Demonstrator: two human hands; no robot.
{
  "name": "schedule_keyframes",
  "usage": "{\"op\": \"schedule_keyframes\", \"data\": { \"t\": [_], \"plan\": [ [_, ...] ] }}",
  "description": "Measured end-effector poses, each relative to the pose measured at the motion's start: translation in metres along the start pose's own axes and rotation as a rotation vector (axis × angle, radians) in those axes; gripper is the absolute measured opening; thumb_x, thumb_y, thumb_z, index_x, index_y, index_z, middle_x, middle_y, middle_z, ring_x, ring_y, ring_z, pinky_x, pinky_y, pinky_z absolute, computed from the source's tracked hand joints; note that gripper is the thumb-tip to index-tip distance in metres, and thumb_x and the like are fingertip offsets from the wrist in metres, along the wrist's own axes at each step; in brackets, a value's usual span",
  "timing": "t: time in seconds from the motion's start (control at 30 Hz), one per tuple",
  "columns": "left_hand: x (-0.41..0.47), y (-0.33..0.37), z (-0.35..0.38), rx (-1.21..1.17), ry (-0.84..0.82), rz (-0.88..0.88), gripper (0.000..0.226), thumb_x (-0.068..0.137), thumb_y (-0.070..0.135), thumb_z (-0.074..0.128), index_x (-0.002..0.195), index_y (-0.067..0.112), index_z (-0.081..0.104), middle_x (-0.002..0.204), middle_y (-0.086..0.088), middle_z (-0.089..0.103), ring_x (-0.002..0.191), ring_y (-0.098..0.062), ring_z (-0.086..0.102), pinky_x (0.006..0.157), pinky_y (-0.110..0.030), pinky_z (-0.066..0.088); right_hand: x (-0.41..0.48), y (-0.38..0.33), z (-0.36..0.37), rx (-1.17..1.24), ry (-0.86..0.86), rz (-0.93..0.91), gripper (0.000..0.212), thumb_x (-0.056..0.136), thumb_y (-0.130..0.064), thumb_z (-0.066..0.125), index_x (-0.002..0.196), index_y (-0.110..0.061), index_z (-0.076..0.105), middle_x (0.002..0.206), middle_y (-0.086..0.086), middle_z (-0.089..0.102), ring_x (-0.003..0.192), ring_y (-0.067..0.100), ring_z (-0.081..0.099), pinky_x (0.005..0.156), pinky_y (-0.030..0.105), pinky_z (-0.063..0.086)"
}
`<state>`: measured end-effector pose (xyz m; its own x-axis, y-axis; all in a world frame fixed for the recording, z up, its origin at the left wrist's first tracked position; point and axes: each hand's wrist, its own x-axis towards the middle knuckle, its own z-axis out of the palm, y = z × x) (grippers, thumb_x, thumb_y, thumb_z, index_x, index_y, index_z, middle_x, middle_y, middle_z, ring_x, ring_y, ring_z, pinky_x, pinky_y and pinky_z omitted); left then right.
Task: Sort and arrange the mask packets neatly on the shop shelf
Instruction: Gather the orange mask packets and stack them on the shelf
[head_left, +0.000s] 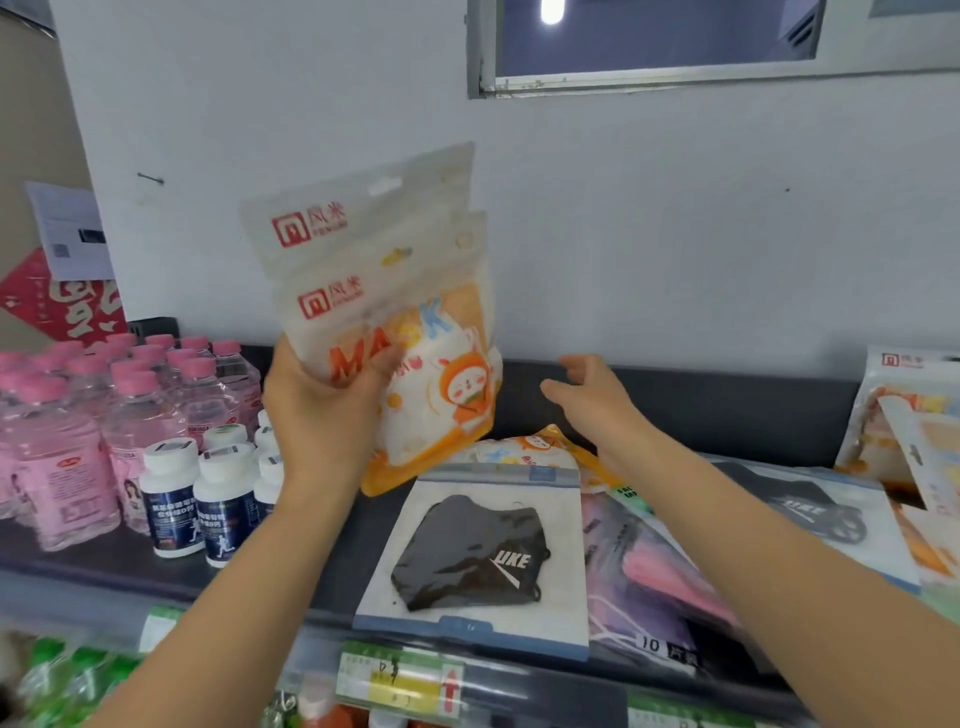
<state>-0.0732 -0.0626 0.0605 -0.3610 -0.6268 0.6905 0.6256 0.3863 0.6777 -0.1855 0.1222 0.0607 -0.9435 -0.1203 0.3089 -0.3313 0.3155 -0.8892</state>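
Observation:
My left hand (324, 410) grips two white-and-orange cartoon mask packets (415, 322) upright above the dark top shelf (322, 551), one fanned behind the other. My right hand (592, 397) hovers open to their right, fingers spread, holding nothing. Below it another orange cartoon packet (524, 447) lies flat. A packet with a black mask (472, 551) lies at the shelf's front. A pink and purple mask packet (654, 577) lies to its right, and a second black mask packet (821, 514) further right. More orange packets (904, 415) lean at the far right.
Pink-capped bottles (78, 415) and white-capped dark-labelled jars (171, 499) crowd the shelf's left end. A grey wall (675, 234) with a window (675, 41) rises behind. Price tags (400, 680) line the shelf's front edge, with green bottles (62, 670) on the shelf below.

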Motion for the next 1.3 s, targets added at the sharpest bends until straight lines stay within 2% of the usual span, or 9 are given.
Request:
{"op": "schedule_keyframes", "data": {
  "t": [0.17, 0.3, 0.43, 0.6, 0.77, 0.93, 1.03, 1.2, 1.3],
  "plan": [
    [0.002, -0.009, -0.007, 0.095, -0.048, -0.029, 0.044, 0.071, 0.014, 0.081, 0.110, 0.016, 0.061, 0.097, 0.011, 0.067, 0.086, 0.001, 0.065, 0.069, -0.017, 0.054, 0.026, 0.041, 0.007, -0.718, -0.188, 0.212, 0.077, 0.086, -0.045, 0.061, 0.144, -0.010, 0.025, 0.144, 0.015, 0.035, 0.126, 0.032, 0.042, 0.102, 0.041, 0.040],
    [-0.013, -0.031, -0.008, 0.146, -0.131, -0.116, 0.042, 0.072, 0.017, 0.081, 0.100, 0.033, 0.055, 0.089, 0.021, 0.061, 0.081, 0.004, 0.061, 0.062, -0.014, 0.050, 0.029, 0.068, 0.007, -0.775, -0.259, 0.377, 0.076, 0.081, -0.061, 0.057, 0.130, -0.004, 0.039, 0.122, 0.012, 0.056, 0.112, 0.028, 0.054, 0.098, 0.040, 0.042],
    [-0.024, -0.047, -0.007, 0.169, -0.152, -0.194, 0.042, 0.073, 0.019, 0.080, 0.101, 0.031, 0.052, 0.083, 0.028, 0.055, 0.069, 0.015, 0.055, 0.048, -0.002, 0.042, 0.031, 0.068, 0.000, -0.644, -0.098, 0.427, 0.055, 0.072, -0.044, 0.076, 0.101, -0.007, 0.048, 0.078, 0.003, 0.052, 0.075, 0.017, 0.056, 0.055, 0.027, 0.044],
    [-0.029, -0.058, -0.004, 0.146, -0.148, -0.255, 0.043, 0.075, 0.020, 0.078, 0.107, 0.030, 0.050, 0.086, 0.027, 0.054, 0.075, 0.011, 0.052, 0.057, -0.008, 0.040, 0.040, 0.069, -0.015, 0.028, 0.196, 0.427, 0.037, 0.074, -0.004, 0.074, 0.106, 0.004, 0.058, 0.106, 0.020, 0.063, 0.097, 0.033, 0.061, 0.083, 0.041, 0.052],
    [-0.032, -0.048, 0.003, 0.002, -0.040, -0.272, 0.040, 0.079, 0.021, 0.075, 0.108, 0.036, 0.052, 0.090, 0.027, 0.059, 0.080, 0.014, 0.057, 0.061, -0.007, 0.043, 0.022, 0.005, -0.049, 0.238, 0.505, 0.080, 0.009, 0.087, -0.010, 0.057, 0.081, -0.015, 0.053, 0.085, 0.006, 0.060, 0.081, 0.021, 0.056, 0.061, 0.028, 0.046],
    [-0.041, -0.031, 0.026, -0.198, 0.023, -0.372, 0.039, 0.080, 0.014, 0.073, 0.113, 0.027, 0.057, 0.104, 0.009, 0.069, 0.098, -0.012, 0.067, 0.083, -0.043, 0.055, -0.031, -0.043, -0.070, 0.725, 0.467, -0.095, 0.008, 0.093, -0.013, 0.056, 0.090, -0.018, 0.051, 0.089, -0.002, 0.064, 0.081, 0.014, 0.065, 0.071, 0.027, 0.055],
    [-0.050, -0.017, 0.041, -0.347, 0.030, -0.464, 0.042, 0.082, 0.009, 0.071, 0.119, 0.021, 0.056, 0.109, 0.003, 0.069, 0.100, -0.015, 0.067, 0.088, -0.047, 0.054, -0.055, -0.042, -0.064, 0.989, 0.429, -0.097, 0.014, 0.094, -0.011, 0.055, 0.107, -0.012, 0.054, 0.102, 0.003, 0.069, 0.089, 0.016, 0.070, 0.075, 0.031, 0.058],
    [-0.075, 0.008, 0.062, -0.571, 0.000, -0.497, 0.050, 0.083, -0.003, 0.068, 0.127, 0.017, 0.053, 0.116, -0.001, 0.068, 0.104, -0.014, 0.066, 0.085, -0.038, 0.057, -0.083, -0.015, -0.029, 0.674, 0.681, -0.007, 0.019, 0.085, -0.004, 0.059, 0.079, -0.016, 0.044, 0.079, 0.004, 0.055, 0.070, 0.017, 0.054, 0.055, 0.015, 0.048],
    [-0.090, 0.016, 0.071, -0.643, -0.009, -0.555, 0.041, 0.088, -0.004, 0.060, 0.124, 0.015, 0.052, 0.114, -0.004, 0.068, 0.101, -0.017, 0.067, 0.077, -0.034, 0.058, -0.091, -0.004, -0.020, 0.573, 0.761, 0.023, 0.023, 0.081, -0.003, 0.056, 0.074, -0.018, 0.040, 0.074, 0.001, 0.051, 0.062, 0.014, 0.049, 0.048, 0.020, 0.043]
  ]
}}
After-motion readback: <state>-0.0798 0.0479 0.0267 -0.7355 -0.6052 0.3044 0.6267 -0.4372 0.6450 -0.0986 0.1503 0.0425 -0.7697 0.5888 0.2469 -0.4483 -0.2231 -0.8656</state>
